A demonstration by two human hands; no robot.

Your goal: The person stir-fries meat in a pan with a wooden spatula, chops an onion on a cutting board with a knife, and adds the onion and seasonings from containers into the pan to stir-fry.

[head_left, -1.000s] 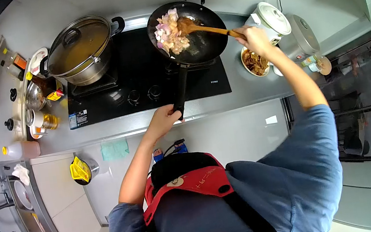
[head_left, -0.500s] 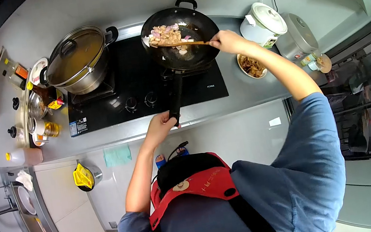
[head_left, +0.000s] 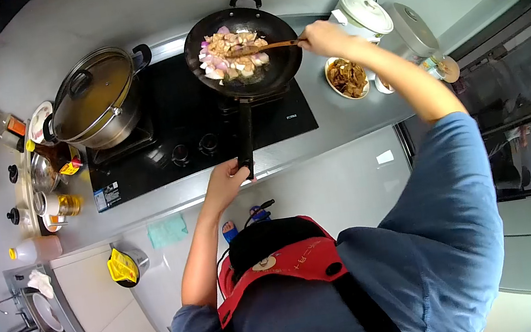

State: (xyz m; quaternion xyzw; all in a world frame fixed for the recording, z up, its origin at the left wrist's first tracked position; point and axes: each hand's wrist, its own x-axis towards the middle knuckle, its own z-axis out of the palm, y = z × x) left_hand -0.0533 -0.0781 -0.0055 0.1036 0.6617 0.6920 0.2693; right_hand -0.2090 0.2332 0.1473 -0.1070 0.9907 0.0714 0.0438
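A black wok (head_left: 279,71) stands on the right burner of the black stove. My left hand (head_left: 225,182) is closed round the wok's long handle near the front edge of the counter. Above the wok's right rim, my right hand (head_left: 322,40) grips a wooden spatula (head_left: 275,45), whose blade lies among the food. Pieces of meat and pale purple onion (head_left: 215,48) are spread over the wok's left and middle part. Just right of the wok is a bowl of brown cooked food (head_left: 347,78).
A large lidded steel pot (head_left: 109,124) sits on the left burner. Bottles, jars and bowls line the counter's left side, with an oil jar (head_left: 66,203) among them. A white lidded cooker (head_left: 363,14) stands at the right. A bin (head_left: 122,266) is on the floor.
The spatula blade has moved within the wok, and the food is spread wider, with more onion showing. The view has shifted slightly. Both hands keep their holds.
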